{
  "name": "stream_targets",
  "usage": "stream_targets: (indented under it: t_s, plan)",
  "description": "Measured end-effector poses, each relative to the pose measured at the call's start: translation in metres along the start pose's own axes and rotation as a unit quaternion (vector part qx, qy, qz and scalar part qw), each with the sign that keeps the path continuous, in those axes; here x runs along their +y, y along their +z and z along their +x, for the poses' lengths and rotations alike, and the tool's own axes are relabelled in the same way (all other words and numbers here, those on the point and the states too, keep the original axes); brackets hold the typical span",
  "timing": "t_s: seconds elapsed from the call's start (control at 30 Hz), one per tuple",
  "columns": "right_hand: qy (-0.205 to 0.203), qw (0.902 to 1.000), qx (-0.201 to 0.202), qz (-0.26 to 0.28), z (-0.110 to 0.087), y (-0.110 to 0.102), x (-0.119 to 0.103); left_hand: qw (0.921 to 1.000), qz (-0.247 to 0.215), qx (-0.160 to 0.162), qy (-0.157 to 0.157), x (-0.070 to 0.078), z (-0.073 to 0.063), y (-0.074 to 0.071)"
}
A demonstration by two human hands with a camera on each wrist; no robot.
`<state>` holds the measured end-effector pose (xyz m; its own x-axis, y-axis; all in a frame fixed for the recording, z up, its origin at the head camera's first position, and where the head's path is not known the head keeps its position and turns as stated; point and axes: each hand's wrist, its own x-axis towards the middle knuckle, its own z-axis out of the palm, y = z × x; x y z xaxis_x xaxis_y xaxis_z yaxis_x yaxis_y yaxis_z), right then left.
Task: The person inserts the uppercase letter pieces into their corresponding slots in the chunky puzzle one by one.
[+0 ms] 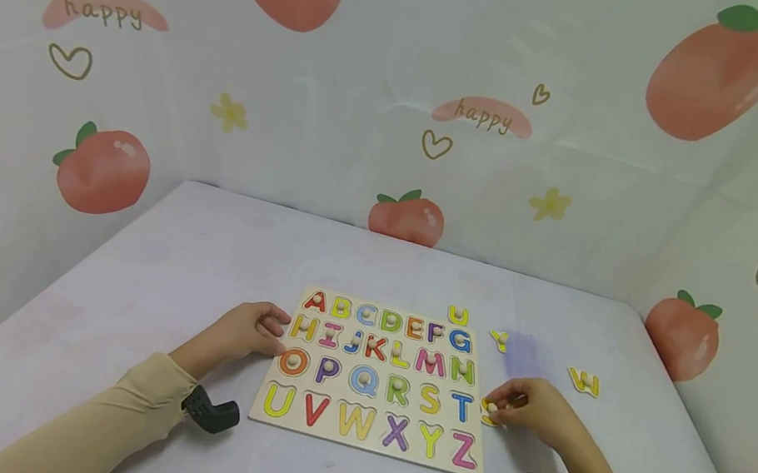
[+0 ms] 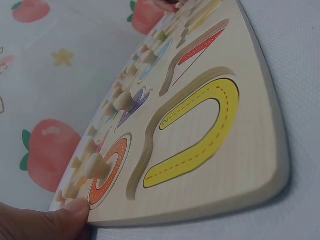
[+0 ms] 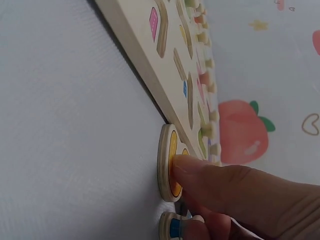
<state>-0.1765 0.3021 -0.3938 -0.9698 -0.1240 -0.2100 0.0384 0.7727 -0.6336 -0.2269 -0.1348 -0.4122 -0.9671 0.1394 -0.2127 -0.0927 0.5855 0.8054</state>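
Observation:
A wooden alphabet puzzle board (image 1: 328, 438) lies flat on the table. Rows A to R hold knobbed letters; the recesses from S to Z show printed letters without knobs. My left hand (image 1: 253, 330) touches the board's left edge near H and O, thumb at the rim in the left wrist view. Beside the right edge, my right hand (image 1: 534, 409) pinches a yellow-orange letter piece (image 3: 173, 162), its letter partly hidden by the thumb. A blue-faced piece (image 3: 174, 228) shows under another finger in the right wrist view; its letter is hidden.
Loose yellow letters lie on the table: a U (image 1: 458, 316) at the board's top right corner, a Y (image 1: 498, 340) just right of it, and a W (image 1: 584, 382) farther right. A printed cloth (image 1: 336, 136) hangs behind the table.

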Motion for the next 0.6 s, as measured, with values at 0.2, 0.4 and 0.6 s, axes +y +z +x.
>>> stream_targets:
  t_s: [0.2,0.4,0.6]
  plan:
    - [0.013,0.9999,-0.005,-0.009,0.001,-0.001,-0.002,1.0000,0.000,-0.001,-0.003,0.001,0.000,0.000]
    - [0.011,0.9998,-0.017,0.000,0.000,-0.006,-0.004,1.0000,0.001,-0.004,-0.001,0.002,-0.001,-0.001]
    - [0.016,0.9996,-0.015,0.020,-0.001,-0.011,-0.011,1.0000,-0.002,-0.005,0.002,0.003,-0.003,-0.002]
